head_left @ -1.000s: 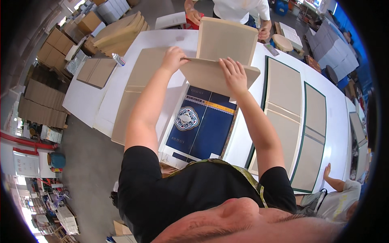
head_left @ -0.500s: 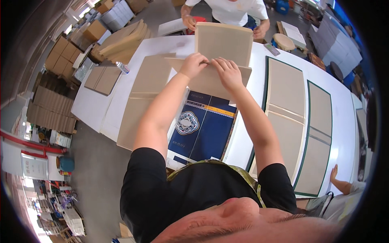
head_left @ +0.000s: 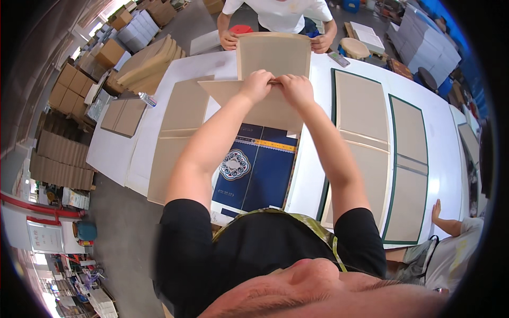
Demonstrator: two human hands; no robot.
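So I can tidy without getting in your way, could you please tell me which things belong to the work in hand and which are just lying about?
Seemingly in use:
- board, gripped by left hand and right hand
- blue sheet, near it

Apparently lying about:
- phone
- bottle
- cartons

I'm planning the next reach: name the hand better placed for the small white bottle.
Likely the left hand: it is nearer the small white bottle, while the right hand would cross past it. Both grip the cardboard panel.
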